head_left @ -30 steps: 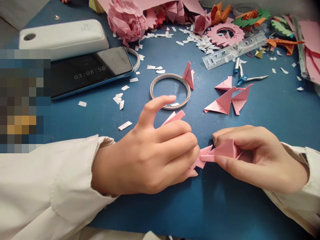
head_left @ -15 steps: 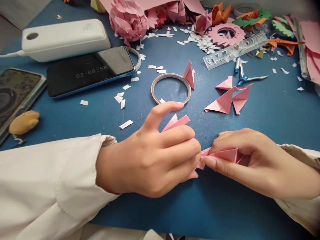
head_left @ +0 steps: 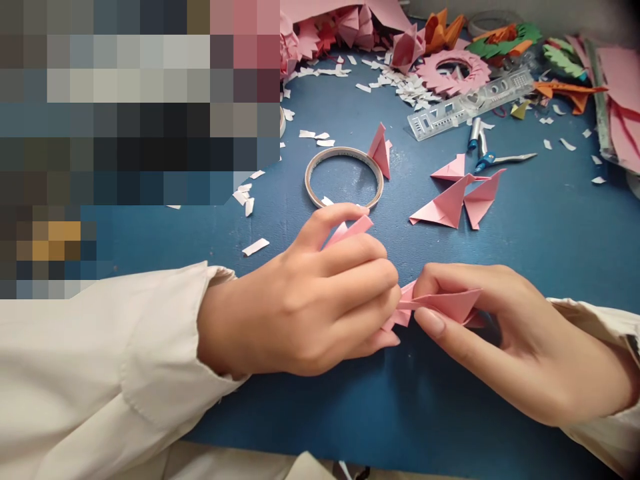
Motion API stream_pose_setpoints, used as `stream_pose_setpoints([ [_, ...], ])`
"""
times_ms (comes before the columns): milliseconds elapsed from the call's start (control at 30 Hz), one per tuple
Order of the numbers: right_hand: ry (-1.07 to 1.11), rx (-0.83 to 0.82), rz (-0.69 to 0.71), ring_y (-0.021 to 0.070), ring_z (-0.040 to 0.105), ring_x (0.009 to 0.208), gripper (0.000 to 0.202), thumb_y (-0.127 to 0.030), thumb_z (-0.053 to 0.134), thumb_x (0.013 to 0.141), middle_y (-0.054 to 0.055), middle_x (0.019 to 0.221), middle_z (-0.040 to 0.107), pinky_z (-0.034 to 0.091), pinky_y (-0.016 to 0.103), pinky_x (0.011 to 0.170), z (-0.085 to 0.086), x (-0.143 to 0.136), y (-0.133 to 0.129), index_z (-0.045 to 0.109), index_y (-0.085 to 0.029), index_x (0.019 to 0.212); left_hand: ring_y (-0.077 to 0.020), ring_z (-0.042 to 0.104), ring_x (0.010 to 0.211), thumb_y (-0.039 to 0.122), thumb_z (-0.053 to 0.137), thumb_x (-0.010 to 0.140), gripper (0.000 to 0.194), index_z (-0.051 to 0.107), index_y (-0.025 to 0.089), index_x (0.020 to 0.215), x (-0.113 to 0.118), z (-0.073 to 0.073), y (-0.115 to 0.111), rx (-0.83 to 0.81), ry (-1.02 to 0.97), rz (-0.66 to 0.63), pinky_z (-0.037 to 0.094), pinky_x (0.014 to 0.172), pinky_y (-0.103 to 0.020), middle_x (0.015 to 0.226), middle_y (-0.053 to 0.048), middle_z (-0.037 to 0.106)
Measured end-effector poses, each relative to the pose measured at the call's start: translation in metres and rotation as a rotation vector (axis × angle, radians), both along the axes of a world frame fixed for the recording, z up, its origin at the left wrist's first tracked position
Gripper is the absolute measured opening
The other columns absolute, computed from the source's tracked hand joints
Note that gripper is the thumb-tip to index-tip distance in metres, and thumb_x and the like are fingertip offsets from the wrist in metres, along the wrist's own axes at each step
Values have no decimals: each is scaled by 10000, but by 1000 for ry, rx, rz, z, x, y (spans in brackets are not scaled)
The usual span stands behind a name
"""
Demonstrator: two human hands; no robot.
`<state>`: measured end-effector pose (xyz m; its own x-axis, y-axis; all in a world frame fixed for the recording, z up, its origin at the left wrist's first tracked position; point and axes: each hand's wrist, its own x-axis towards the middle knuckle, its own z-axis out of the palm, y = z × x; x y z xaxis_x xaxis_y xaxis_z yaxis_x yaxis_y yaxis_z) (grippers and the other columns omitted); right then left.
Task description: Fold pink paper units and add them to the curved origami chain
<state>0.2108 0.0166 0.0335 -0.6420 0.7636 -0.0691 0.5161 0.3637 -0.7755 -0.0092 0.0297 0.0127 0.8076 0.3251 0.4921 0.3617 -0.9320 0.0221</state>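
My left hand (head_left: 310, 300) is closed around folded pink paper, its back toward me. Pink ends stick up between thumb and forefinger, and more paper shows under the fingers. Its forefinger tip is beside the near rim of a thin tape roll (head_left: 309, 179). Just to the right, my right hand (head_left: 510, 340) has thumb and fingers around a pointed folded pink paper piece (head_left: 453, 305), which meets the paper in my left hand. Whether the two are joined is hidden. Several loose folded pink triangles (head_left: 445, 203) lie beyond, and another triangle (head_left: 381, 152) leans by the roll.
White paper scraps (head_left: 407, 87) are scattered over the blue table (head_left: 300, 413). Farther back are a clear ruler (head_left: 473, 100), a blue and silver drawing compass (head_left: 493, 160), a pink paper ring (head_left: 430, 70) and orange folded paper (head_left: 443, 30). The upper left is pixelated.
My right thumb has moved down and away from the forefinger, and more of the pointed pink piece shows. My left hand has shifted slightly up. The upper left has become pixelated.
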Motion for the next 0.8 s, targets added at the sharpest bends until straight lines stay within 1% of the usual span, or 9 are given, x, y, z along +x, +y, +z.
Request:
stream_pose_setpoints([
  [100,0,28,22,82,386,471,209,-184,449,921,-32,539,484,329,218,435,-1,2,2,512,-185,722,-154,613,834,276,550,942,150,640,187,862,-1,-1,0,10,10,0,456,1019,-479,795,10,649],
  [200,-12,24,39,74,331,470,282,-170,444,913,-40,520,420,312,212,428,-3,4,4,437,-186,631,-152,603,831,270,528,953,160,642,177,890,-1,-1,-1,39,31,-9,427,1035,-505,802,15,645],
  [267,-16,10,56,75,346,481,282,-176,453,912,-37,528,433,323,213,440,-4,4,5,447,-183,629,-152,596,825,266,520,958,169,644,171,895,-2,-1,-1,33,52,-24,421,1034,-508,804,12,645],
  [367,-21,32,81,82,393,501,228,-177,471,906,-27,549,487,350,218,468,-5,4,6,511,-174,682,-156,592,804,258,522,956,177,650,152,893,-1,-2,0,-4,59,-65,429,1020,-508,799,2,639],
  [467,-25,55,105,80,399,503,259,-178,477,907,-24,542,491,351,215,477,-4,4,6,489,-174,648,-164,590,785,234,543,940,168,657,118,898,-1,-2,1,-18,32,-113,447,982,-513,784,-10,636],
  [533,-10,50,88,74,391,494,265,-199,486,915,-29,541,482,340,208,469,-5,4,4,483,-177,651,-167,589,785,232,544,935,173,657,107,897,0,-2,1,-18,21,-119,443,980,-521,778,-12,634],
  [667,74,-60,-6,62,355,456,200,-271,497,938,-60,541,434,282,194,411,-8,8,0,489,-192,754,-158,585,805,271,532,941,194,645,117,912,0,-3,-1,-27,1,-60,406,1024,-527,800,-6,639],
  [733,102,-76,-38,65,340,455,219,-279,496,942,-56,540,424,276,201,409,-11,10,-1,492,-193,740,-157,587,804,279,538,935,188,638,126,896,-1,-3,-2,-33,-2,-30,401,1025,-531,803,-4,647],
  [800,114,-52,-69,72,359,470,255,-289,500,942,-34,560,462,280,214,414,-13,12,0,514,-187,709,-159,592,803,287,543,929,187,633,135,865,-1,-2,-2,-41,-7,4,396,1022,-542,806,-5,655],
])
